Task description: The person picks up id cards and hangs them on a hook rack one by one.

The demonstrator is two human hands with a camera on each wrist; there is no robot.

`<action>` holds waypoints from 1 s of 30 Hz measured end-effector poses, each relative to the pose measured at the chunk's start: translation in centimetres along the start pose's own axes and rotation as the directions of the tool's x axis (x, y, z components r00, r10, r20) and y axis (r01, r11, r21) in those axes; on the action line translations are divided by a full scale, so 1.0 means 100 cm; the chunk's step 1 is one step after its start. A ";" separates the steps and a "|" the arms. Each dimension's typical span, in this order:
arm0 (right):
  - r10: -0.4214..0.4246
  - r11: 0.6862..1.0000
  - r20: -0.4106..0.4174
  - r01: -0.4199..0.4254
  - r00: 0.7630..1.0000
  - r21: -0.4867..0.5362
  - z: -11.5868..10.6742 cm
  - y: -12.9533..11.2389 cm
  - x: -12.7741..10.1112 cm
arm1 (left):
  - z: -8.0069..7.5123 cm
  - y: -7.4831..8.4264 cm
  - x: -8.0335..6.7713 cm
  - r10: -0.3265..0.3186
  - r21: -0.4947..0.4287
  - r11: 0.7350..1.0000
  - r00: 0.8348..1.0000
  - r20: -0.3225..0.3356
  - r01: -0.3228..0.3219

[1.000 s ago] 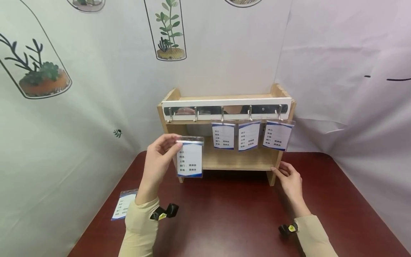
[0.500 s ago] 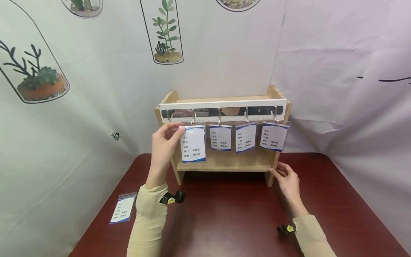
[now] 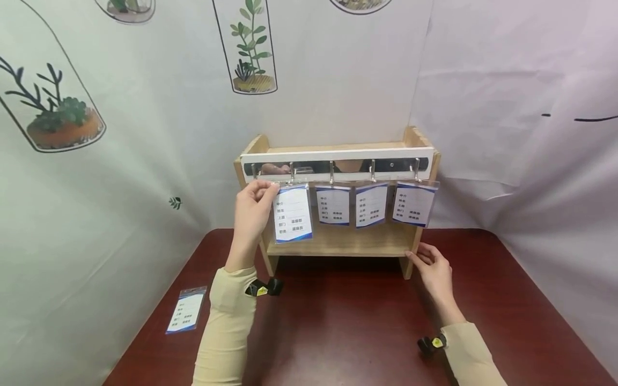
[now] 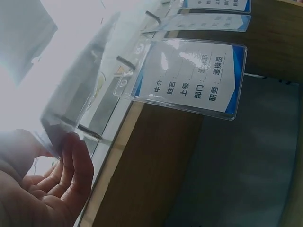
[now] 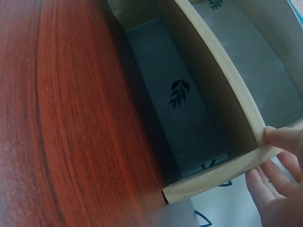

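My left hand pinches a clear badge holder by its upper left corner. The badge's top edge is right at the second hook from the left on a small wooden shelf rack; whether the slot is over the hook I cannot tell. In the left wrist view this badge appears tilted and washed out by glare, with a metal hook just behind it. My right hand grips the rack's right side panel low down, thumb on the front and fingers on the outer side.
Three badges, the left one, the middle one and the right one, hang from the hooks further right. Another badge lies on the dark red table at the left. A patterned white cloth stands behind the rack.
My left hand has raised the badge from below the hook rail up to the second hook, shifting it slightly right. My right hand has stayed on the rack's side panel.
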State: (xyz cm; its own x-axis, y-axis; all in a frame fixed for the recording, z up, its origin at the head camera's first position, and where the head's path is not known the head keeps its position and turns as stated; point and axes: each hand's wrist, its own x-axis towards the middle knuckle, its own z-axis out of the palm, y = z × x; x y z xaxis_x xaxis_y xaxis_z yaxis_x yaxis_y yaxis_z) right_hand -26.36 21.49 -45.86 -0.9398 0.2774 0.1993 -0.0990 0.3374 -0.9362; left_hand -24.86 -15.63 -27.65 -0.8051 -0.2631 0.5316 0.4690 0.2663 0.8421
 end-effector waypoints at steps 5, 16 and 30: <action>0.020 1.000 -0.006 -0.019 1.000 0.022 0.001 0.001 -0.003 | 0.000 0.005 0.001 0.021 0.026 0.999 0.999 0.039 -0.022; 0.006 1.000 -0.020 -0.006 1.000 0.008 0.002 0.002 -0.004 | -0.006 0.006 -0.006 0.091 0.127 0.987 0.994 0.061 -0.098; 0.015 1.000 -0.007 -0.015 1.000 -0.004 0.000 -0.002 -0.002 | -0.005 0.005 0.000 0.129 0.128 0.982 0.987 0.097 -0.140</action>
State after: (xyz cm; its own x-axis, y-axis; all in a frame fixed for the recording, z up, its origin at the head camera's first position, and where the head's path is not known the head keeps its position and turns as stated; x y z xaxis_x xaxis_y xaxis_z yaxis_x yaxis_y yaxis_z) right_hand -26.13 21.36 -45.69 -0.9390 0.2884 0.1875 -0.0837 0.3371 -0.9377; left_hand -24.43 -15.99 -27.12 -0.7694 -0.1358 0.6242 0.5271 0.4171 0.7404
